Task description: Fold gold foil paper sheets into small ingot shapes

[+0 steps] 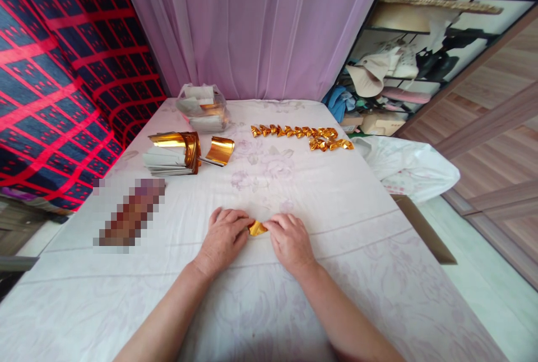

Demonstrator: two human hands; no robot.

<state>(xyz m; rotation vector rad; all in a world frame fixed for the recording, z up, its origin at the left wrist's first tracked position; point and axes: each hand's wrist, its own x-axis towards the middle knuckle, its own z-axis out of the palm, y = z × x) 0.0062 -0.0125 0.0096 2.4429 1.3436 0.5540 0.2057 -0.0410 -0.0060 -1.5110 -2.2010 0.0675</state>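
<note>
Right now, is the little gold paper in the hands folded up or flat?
Folded up. The gold paper shows as a small creased wedge pinched between the left hand and right hand, far smaller than the curled gold sheets nearby.

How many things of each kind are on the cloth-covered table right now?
Gold piece held between left hand and right hand: 1
Foil sheet stacks: 1
Loose curled foil sheets: 1
Rows of folded gold pieces: 1
Clear bags: 1
Total: 5

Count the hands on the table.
2: the left hand and right hand rest side by side on the cloth-covered table, pinching a small gold foil piece between them.
</note>
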